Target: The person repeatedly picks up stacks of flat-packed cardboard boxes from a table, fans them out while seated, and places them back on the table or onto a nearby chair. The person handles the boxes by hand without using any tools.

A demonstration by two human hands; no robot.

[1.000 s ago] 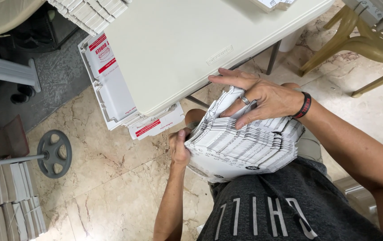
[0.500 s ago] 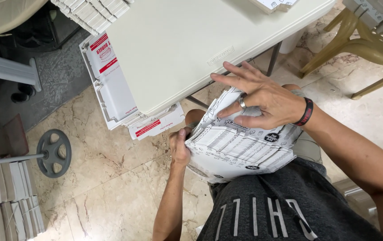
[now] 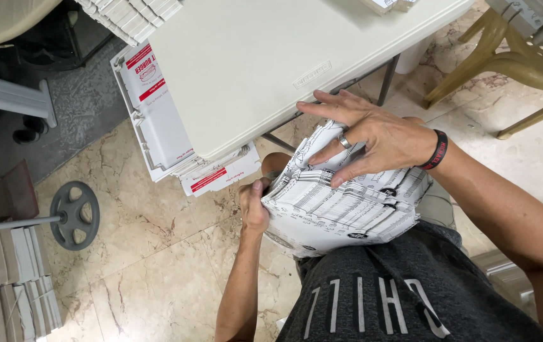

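**Thick stack of flat cartons held in the lap at the table's edge**

Seen from above: a bulky stack of flat printed cartons (image 3: 347,206), white with black print, pressed against the lap and the dark grey shirt (image 3: 404,297). Left hand (image 3: 254,206) clamped on the stack's left end, thumb over the top edge and fingers tucked out of sight underneath. Right hand (image 3: 373,136) spread flat across the upper sheets, fingers fanned and pushing down rather than curled around anything (a ring on one finger, a black wristband (image 3: 437,150) at the wrist). Fingertips of that hand just beside the near corner of the pale folding table (image 3: 271,69), though contact with it cannot be told.

Above the right hand, nothing but bare tabletop. Beyond the left hand and lower, on the floor under the table's left edge, a pile of flat white boxes with red labels (image 3: 157,120), leaning partly out past the tabletop. Further out past the left hand, a grey wheel on a rod (image 3: 74,215) lying on the marble floor (image 3: 145,272), and well beyond it, at the frame's lower left, more bundles of folded white cardboard (image 3: 6,285). At the top left, above the table's far corner, another white stack (image 3: 132,16), only partly in view. Off behind the right forearm, the legs of a tan plastic chair (image 3: 505,63) standing on the same floor.
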